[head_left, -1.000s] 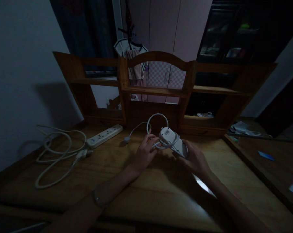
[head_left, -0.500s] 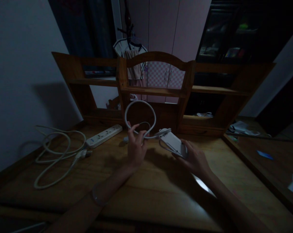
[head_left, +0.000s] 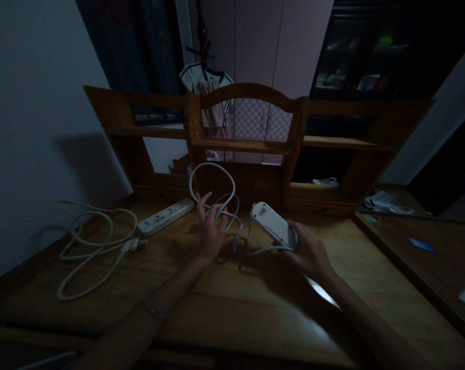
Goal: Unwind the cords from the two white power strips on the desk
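Note:
My right hand (head_left: 309, 253) grips one end of a white power strip (head_left: 271, 223), holding it tilted just above the wooden desk (head_left: 232, 308). Its white cord (head_left: 217, 177) runs off to the left in loose loops. My left hand (head_left: 209, 228) is raised with the fingers curled round those loops, one of which stands up above the fingers. The cord's lower part droops onto the desk between my hands.
A second white power strip (head_left: 166, 216) lies at the back left, its long cord (head_left: 89, 246) coiled loosely toward the wall. A wooden shelf unit (head_left: 251, 144) stands along the desk's back edge. Papers (head_left: 386, 203) lie on the surface at right.
The cord has come off the power strip held in my right hand. My left hand has pulled the loops away to the left, and the freed cord now hangs slack between my hands.

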Available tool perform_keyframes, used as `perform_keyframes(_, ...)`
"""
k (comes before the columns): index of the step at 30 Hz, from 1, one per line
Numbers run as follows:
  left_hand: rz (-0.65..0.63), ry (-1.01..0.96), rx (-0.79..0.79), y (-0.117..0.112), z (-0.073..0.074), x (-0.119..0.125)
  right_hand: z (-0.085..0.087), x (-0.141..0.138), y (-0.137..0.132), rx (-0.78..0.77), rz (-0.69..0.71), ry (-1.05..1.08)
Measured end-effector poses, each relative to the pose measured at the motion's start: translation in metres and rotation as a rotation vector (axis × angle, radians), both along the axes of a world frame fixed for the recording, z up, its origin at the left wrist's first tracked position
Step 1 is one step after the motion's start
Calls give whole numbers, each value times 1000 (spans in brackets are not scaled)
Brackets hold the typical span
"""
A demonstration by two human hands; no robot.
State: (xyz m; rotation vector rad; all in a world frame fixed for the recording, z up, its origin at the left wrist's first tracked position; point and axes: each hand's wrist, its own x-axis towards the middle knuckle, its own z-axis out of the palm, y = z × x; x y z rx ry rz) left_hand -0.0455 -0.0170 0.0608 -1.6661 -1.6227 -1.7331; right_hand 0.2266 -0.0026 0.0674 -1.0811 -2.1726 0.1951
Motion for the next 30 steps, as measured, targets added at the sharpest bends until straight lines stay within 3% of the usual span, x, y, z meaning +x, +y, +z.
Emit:
perform_keyframes(3, -11, 9, -11, 1, -2, 0, 0, 1, 6, -199, -3, 225)
perform_keyframes(8, -1, -26, -49, 9, -12, -4, 2, 10, 17, -758, 143, 784)
perform_keyframes(10, -6, -53, -76, 12, -16, -7, 5, 15, 20, -854, 132, 988)
perform_keyframes(14, -54, -100, -177, 17, -20, -13, 8, 23, 25, -877, 56, 1109)
perform_keyframes(19, -78, -118, -282, 18, -22, -21, 10, 19, 25, -804, 229, 1089)
perform_keyframes(23, -176, -104, -375, 22, -28, -24, 8, 23, 28, -830, 337, 1087)
perform_keyframes(30, -368, -110, -493, 27, -45, -17, 0, 34, 38, -857, 307, 1088)
